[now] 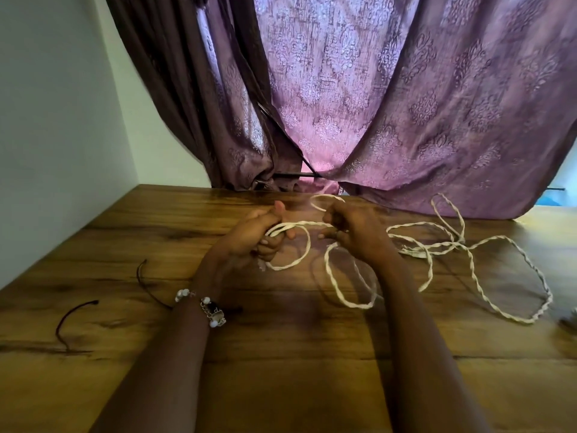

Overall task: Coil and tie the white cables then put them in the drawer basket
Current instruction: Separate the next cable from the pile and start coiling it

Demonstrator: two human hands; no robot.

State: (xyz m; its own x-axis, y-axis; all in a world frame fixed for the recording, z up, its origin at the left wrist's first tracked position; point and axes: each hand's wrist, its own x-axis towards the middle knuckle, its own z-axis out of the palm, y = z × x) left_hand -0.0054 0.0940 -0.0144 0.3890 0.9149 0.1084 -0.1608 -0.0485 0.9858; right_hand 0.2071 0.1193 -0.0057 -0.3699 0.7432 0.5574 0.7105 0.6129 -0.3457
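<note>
Left hand [259,235] at frame centre, grip clenched round gathered loops of white cable [437,245]. Right hand [352,232] just beside it, fingers curled, pinching next stretch of cable. Rest of cable sprawls loose over tabletop [281,370] at centre right, strands crossing. Dark ties [75,320] lie lower left, unused. Drawer basket not in view. Risk: crossed strands likely snag into knot as slack is drawn in; loops could slip from left grip.

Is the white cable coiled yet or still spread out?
Mostly spread: the cable sprawls in loose loops over the table; only a few turns sit in the left hand.
</note>
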